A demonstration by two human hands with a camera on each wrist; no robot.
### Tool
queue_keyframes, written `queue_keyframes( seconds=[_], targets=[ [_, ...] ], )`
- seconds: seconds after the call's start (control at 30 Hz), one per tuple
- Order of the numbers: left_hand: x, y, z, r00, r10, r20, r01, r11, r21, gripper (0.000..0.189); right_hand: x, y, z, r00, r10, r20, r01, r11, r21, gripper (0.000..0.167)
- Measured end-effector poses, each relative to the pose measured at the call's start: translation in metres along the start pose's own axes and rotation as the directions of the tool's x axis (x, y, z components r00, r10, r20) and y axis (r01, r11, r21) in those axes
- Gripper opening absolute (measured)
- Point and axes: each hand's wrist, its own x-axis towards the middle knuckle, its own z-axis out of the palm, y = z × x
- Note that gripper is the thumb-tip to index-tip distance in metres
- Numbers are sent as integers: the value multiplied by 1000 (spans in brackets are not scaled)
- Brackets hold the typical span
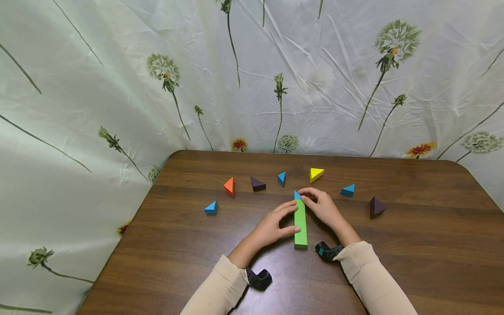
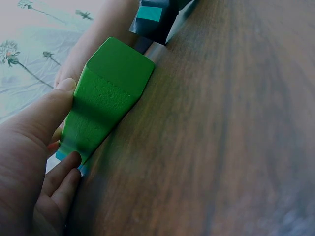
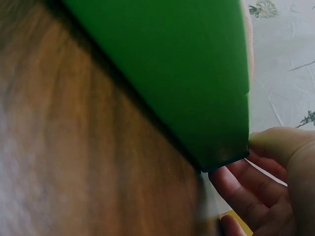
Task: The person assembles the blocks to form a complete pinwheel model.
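Observation:
Two green blocks (image 1: 300, 223) lie end to end on the table, forming a narrow bar that points away from me. At its far end sits a small blue triangular block (image 1: 297, 195), mostly hidden in the wrist views. My left hand (image 1: 269, 226) lies along the bar's left side, thumb by the nearer block and fingertips by the farther one, fingers fairly straight. From the right, my right hand (image 1: 323, 209) holds the blue block with thumb and bent forefinger. In the right wrist view its fingers (image 3: 246, 189) curve about the bar's far end.
Behind the bar, loose triangular blocks form an arc: blue (image 1: 211, 208), orange (image 1: 230, 187), dark purple (image 1: 257, 184), another blue (image 1: 281, 179), yellow (image 1: 316, 175), a further blue (image 1: 348, 190) and dark purple (image 1: 377, 207). A flowered curtain (image 1: 252, 109) hangs beyond the wooden table (image 1: 429, 227).

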Motion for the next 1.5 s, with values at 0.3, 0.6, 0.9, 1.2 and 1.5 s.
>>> queue_keyframes(
  seconds=[0.3,0.6,0.9,1.2,1.5],
  targets=[
    [0,0,0,1000,0,0,0,1000,8,59,0,-5,-7,1000,-3,-27,5,998,68,39],
    [0,0,0,1000,6,-6,-6,1000,18,59,-7,-20,-24,998,-49,-41,52,997,63,45],
    [-1,1,0,1000,3,-6,-3,1000,16,59,-24,-28,-47,987,-124,-105,111,986,-121,55],
    [-1,1,0,1000,8,-5,-8,1000,14,59,-44,-22,-67,976,-141,-164,111,978,-176,63],
    [-1,0,0,1000,10,-10,-10,1000,15,59,-62,-10,-81,958,-153,-242,102,973,-209,64]
  ],
)
